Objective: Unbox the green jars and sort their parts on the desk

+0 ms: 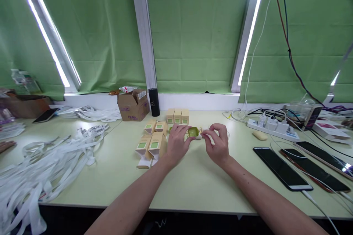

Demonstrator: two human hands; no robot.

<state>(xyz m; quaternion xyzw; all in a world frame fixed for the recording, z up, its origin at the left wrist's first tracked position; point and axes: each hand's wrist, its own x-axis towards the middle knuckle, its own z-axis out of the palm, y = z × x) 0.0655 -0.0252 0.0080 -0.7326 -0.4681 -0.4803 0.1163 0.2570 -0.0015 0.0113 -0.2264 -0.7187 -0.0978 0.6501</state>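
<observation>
My left hand (178,140) is closed on a small green square container (193,131), gripping its left side between thumb and fingers. Just right of it, my right hand (217,143) pinches with thumb and fingertips; whatever lies in that pinch is too small to make out. A whitish piece beside the green container shows between the two hands, its shape unclear. Close to my left hand stand several small tan boxes with green labels (156,145), the front ones with flaps down. Further back is a row of three tan boxes (178,116).
White straps (68,154) are heaped on the left; another person's hand (7,146) shows at that edge. A cardboard box (132,105) and black cylinder (154,102) stand behind. On the right lie a power strip (273,129) with cables and three phones (282,168).
</observation>
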